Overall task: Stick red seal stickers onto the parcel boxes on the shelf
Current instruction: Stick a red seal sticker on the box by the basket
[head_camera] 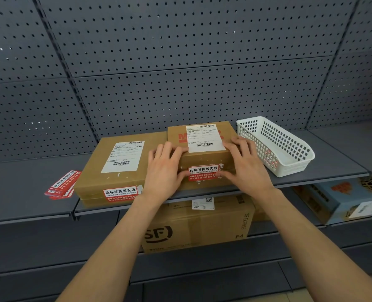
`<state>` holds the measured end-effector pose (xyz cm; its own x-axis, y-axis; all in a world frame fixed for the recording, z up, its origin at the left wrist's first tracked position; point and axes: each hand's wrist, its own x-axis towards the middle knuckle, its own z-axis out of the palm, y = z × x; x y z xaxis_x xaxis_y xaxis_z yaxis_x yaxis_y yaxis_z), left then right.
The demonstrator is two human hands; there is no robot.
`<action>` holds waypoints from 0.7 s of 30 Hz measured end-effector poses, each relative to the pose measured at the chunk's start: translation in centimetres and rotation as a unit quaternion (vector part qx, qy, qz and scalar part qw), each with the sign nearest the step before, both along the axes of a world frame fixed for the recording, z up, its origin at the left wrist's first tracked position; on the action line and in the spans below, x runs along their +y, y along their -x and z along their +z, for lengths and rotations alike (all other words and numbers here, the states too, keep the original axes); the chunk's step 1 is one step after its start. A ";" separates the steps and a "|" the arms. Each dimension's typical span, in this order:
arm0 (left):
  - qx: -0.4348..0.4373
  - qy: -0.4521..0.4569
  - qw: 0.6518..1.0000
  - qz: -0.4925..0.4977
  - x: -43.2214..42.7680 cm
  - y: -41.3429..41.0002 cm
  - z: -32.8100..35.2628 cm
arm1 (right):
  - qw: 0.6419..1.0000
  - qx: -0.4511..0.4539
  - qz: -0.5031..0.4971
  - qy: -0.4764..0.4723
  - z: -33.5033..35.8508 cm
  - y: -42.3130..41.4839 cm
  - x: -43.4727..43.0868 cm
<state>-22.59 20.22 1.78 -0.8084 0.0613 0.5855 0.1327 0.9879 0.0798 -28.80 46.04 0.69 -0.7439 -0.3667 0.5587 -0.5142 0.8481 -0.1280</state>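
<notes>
Red seal sticker (203, 172) on parcel box (204, 159) front, between left hand (162, 171) and right hand (247, 165), hands flat on top, thumbs pressing it

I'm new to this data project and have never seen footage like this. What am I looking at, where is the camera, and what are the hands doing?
There is no machine here. A person works with bare hands, and the single picture comes from a camera worn on the head, looking forward and down. That is why both forearms reach in from below.

On the grey shelf two brown parcel boxes lie side by side. A small stack of red seal stickers lies to their left and a white basket stands to their right.

The left hand and right hand rest on the right box, fingers on its top. The thumbs press a red sticker onto its front face. The left box already carries one.
</notes>
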 end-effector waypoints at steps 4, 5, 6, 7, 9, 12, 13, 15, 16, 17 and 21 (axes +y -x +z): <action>-0.001 -0.021 1.000 -0.018 -0.2 0.0 0.0 | 1.000 -0.005 0.005 0.004 -0.1 0.1 0.1; -0.001 -0.022 1.000 -0.020 -0.3 0.0 0.1 | 1.000 -0.002 0.007 0.004 -0.1 0.2 0.2; -0.001 -0.023 1.000 -0.020 -0.3 0.1 0.1 | 1.000 0.002 0.006 0.003 -0.1 0.2 0.1; -0.002 -0.024 0.999 -0.021 -0.4 0.1 0.2 | 1.000 0.006 0.005 0.001 -0.1 0.3 0.1; -0.005 -0.030 0.999 -0.022 -0.4 0.1 0.2 | 1.000 0.007 0.002 0.000 -0.2 0.3 0.1; -0.005 -0.034 0.999 -0.026 -0.5 0.1 0.1 | 1.000 0.004 0.007 0.003 -0.1 0.4 0.3; -0.005 -0.035 0.999 -0.026 -0.5 0.1 0.1 | 1.000 0.009 0.008 0.005 -0.1 0.4 0.3; -0.009 -0.039 0.999 -0.025 -0.5 0.1 0.2 | 1.000 0.015 0.010 0.010 -0.1 0.5 0.4; -0.012 -0.041 0.999 -0.024 -0.4 0.1 0.2 | 1.000 0.015 0.010 0.011 -0.1 0.6 0.4; -0.013 -0.042 0.999 -0.024 -0.4 0.2 0.2 | 1.000 0.014 0.010 0.011 -0.1 0.6 0.4; -0.015 -0.044 0.999 -0.022 -0.4 0.1 0.2 | 1.000 0.005 0.013 0.016 -0.1 0.6 0.4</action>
<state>-22.69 19.84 1.99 -0.8228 0.0461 0.5665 0.1723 0.9700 0.1714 -29.35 46.39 0.57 -0.7284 -0.3676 0.5782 -0.5369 0.8305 -0.1484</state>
